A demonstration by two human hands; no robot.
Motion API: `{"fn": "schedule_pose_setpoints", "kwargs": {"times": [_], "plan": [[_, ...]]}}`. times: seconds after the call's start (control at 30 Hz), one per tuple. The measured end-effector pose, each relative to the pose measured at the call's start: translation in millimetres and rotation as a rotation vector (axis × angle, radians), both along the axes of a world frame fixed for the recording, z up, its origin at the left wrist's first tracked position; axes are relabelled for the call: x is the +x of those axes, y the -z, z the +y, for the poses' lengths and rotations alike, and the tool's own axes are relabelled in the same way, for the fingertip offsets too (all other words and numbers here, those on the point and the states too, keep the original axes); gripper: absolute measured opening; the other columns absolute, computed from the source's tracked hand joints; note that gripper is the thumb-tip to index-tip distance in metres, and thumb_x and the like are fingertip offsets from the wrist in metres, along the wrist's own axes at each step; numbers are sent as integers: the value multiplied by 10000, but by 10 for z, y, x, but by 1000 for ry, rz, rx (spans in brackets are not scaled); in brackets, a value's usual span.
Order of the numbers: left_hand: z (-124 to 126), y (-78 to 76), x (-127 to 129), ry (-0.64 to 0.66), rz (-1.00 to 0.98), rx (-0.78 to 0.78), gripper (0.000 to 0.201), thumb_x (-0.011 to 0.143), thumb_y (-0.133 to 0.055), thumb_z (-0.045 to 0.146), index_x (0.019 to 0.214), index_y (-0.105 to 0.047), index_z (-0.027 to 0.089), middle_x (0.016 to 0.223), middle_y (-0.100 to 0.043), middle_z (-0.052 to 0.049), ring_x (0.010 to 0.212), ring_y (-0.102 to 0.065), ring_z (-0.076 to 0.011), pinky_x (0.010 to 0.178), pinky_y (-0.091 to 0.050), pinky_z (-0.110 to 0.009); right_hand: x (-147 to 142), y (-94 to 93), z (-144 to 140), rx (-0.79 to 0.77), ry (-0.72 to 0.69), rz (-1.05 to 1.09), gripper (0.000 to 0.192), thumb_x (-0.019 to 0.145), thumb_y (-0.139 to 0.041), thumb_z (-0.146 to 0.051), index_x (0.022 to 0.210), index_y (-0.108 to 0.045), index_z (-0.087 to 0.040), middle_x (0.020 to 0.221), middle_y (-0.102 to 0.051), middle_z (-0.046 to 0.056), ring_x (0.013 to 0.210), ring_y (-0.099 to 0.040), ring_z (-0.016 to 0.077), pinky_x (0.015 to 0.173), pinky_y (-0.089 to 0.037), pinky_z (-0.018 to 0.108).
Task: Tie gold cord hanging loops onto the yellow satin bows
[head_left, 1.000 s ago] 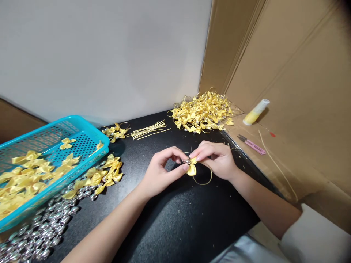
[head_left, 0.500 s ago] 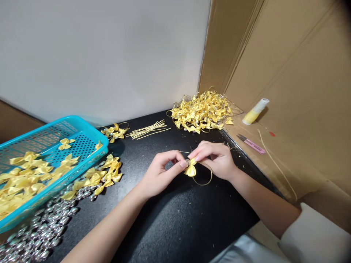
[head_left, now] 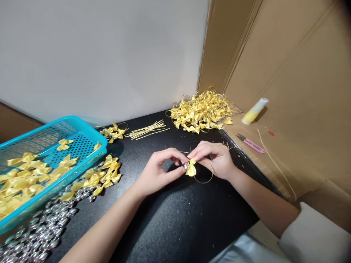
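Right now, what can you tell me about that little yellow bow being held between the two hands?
The yellow bow is a small, shiny satin-like ribbon piece with two loops and short tails hanging down. A small silver bead sits against its left side, and a thin gold wire loop curves out below it to the right. It is held just above the black table, pinched between the left hand and the right hand at their fingertips.

A small craft-assembly workbench: a black table (head_left: 175,226) walled by cardboard (head_left: 287,65), with a heap of finished bows (head_left: 201,111) at the centre and a basket (head_left: 79,137) at left.
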State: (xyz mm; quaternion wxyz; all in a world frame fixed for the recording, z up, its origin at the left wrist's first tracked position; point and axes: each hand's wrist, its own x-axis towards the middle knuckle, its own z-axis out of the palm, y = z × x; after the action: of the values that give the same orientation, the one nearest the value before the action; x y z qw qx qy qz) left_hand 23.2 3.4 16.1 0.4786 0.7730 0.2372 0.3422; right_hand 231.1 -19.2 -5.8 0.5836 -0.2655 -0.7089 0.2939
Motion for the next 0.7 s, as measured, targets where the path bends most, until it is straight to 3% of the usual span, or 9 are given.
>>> {"fn": "schedule_pose_setpoints", "kwargs": {"times": [0.47, 0.7], "plan": [[39, 19, 3, -9, 103, -12, 123, 862, -608, 252, 803, -657, 155, 767, -680, -47, 719, -591, -153, 718, -479, -289, 10, 30, 4, 19, 43, -67, 95, 839, -679, -156, 801, -710, -237, 837, -774, 32, 775, -712, 164, 726, -551, 330], [24, 49, 26, -70, 59, -71, 113, 821, -675, 247, 889, -662, 158, 799, -675, -30, 717, -562, -127, 711, -478, -251, 13, 44, 5, 29, 45, -70, 96, 832, -684, -143, 814, -712, -233, 854, -775, 38, 774, -709, 162, 713, -542, 319]]}}
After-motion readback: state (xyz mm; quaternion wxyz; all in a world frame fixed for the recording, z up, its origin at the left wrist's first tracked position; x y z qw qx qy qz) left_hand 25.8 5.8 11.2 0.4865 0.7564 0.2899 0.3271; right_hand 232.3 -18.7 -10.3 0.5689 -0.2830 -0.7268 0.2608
